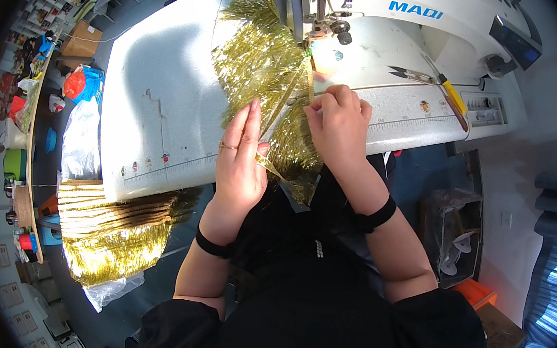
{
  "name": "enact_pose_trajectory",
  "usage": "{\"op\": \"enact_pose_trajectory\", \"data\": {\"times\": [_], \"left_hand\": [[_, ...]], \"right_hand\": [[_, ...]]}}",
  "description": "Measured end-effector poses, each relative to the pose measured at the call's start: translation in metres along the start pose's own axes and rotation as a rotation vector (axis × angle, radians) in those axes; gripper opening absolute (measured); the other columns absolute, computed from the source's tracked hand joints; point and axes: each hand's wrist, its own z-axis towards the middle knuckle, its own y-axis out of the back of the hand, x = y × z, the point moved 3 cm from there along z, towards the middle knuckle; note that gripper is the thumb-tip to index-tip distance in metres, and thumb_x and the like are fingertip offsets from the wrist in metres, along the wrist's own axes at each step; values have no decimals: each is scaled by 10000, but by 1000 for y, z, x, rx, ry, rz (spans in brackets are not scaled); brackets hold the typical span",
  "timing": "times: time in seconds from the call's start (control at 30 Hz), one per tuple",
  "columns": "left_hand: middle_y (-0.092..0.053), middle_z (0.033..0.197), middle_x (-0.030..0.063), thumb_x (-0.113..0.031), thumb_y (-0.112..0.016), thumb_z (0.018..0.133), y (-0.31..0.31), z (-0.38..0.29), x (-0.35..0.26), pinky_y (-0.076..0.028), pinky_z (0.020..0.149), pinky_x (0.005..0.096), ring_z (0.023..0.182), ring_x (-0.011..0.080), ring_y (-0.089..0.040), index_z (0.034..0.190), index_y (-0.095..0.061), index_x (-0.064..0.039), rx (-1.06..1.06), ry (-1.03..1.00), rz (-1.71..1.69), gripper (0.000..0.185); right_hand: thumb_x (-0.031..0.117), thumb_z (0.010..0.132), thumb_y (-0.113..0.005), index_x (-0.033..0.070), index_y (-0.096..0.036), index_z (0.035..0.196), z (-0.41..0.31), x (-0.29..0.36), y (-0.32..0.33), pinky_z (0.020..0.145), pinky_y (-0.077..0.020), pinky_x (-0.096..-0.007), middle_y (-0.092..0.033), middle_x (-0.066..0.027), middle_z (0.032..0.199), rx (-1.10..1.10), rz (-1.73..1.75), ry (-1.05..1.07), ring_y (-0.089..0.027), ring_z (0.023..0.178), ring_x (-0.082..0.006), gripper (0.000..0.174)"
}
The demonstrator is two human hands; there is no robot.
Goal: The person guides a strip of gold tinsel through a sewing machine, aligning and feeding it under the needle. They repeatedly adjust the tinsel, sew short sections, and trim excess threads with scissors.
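Observation:
Gold tinsel fringe point(260, 60) lies on the bed of a white sewing machine point(403, 6), its banded edge running up to the presser foot area. My left hand point(243, 162) rests on the fringe with fingers extended; a narrow gold band point(271, 167) passes by its thumb, and whether the thumb pinches it is hidden. To the right, my right hand point(340, 119) has curled fingers at the right edge of the fringe, thumb and index close together. More tinsel hangs from the table's front edge towards my lap.
Thread snips point(413, 76) and a yellow-handled screwdriver point(452, 94) lie on the right of the sewing table point(163, 111). Stacked gold fringe point(114, 233) stands beyond its left front corner. A cardboard box point(82, 40) and a shelf are farther left.

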Motion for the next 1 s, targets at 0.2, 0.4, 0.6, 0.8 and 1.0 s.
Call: {"op": "enact_pose_trajectory", "data": {"times": [0.2,0.4,0.6,0.8,1.0], "left_hand": [[-523,1458,217,95,-394,928,0,6,1,-537,924,343,1058,271,-627,1543,-465,10,-37,-40,43,624],[-558,1433,198,103,-527,903,1,8,0,-535,959,374,1146,316,-633,1519,-502,-7,-3,-69,92,626],[-599,1411,152,121,-697,812,0,0,-3,-528,986,408,1174,346,-634,1485,-547,-33,38,-40,100,707],[-619,1388,154,132,-687,812,-6,-4,-5,-526,979,413,1170,344,-636,1470,-565,-33,41,-20,82,689],[-639,1385,145,122,-684,823,-4,-3,-7,-506,1029,417,1225,334,-627,1463,-569,-22,7,-61,89,667]], "right_hand": [[173,829,-662,36,-667,969,-13,36,-23,1094,-385,-579,-649,-210,1302,-16,28,256,-593,1261,-372,195],[129,941,-596,-9,-645,1188,-55,68,-36,1132,-424,-491,-652,-235,1315,584,823,74,-564,1315,-405,287],[83,953,-594,65,-663,1281,-90,46,-15,1028,-520,-420,-642,-174,1370,870,905,412,-619,1256,-357,335],[51,924,-671,93,-705,1221,-125,12,-5,915,-568,-396,-731,-128,1202,874,1042,-15,-711,1047,-357,302],[93,840,-767,127,-723,1032,-109,-47,54,649,-548,-386,-715,-56,909,227,513,433,-692,741,-267,201]]}}
